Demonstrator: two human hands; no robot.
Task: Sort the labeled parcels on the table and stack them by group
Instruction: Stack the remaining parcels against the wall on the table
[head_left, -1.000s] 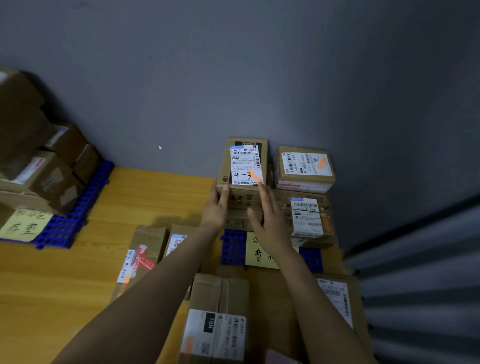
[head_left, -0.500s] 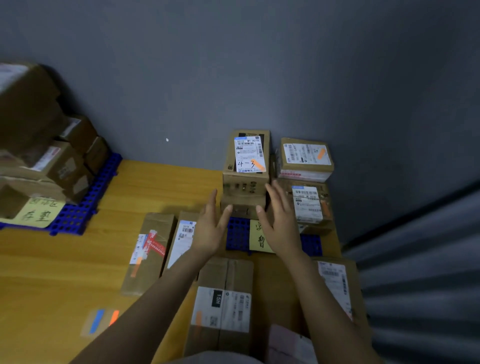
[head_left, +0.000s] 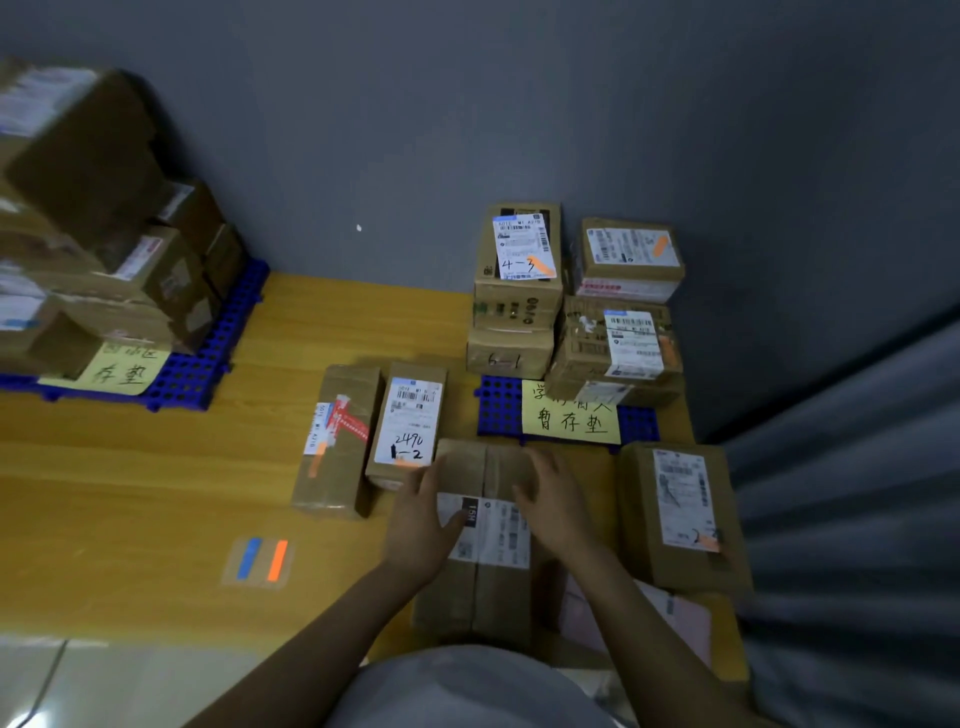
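A long brown parcel with a black-and-white "15H" label (head_left: 480, 587) lies on the wooden table (head_left: 130, 467) right in front of me. My left hand (head_left: 421, 525) rests on its left edge, thumb lying across the label. Blurred, my right hand (head_left: 556, 504) hovers over or touches the parcel's far end with fingers spread. The parcel marked "4-3" (head_left: 519, 244) tops a stack at the back, on a blue mat (head_left: 498, 410) with a yellow note (head_left: 569, 421). Neither hand holds anything.
Loose parcels lie around: one marked "2490 1-2" (head_left: 408, 426), one with a red sticker (head_left: 335, 441), one at the right (head_left: 680, 514), and a pink one (head_left: 685, 618). A second stack (head_left: 104, 234) fills the back left. Blue and orange tape strips (head_left: 260, 558) mark the table.
Both hands let go of the "4-3" parcel on the back stack and drew back toward me, down onto the "15H" parcel. The view tilted lower.
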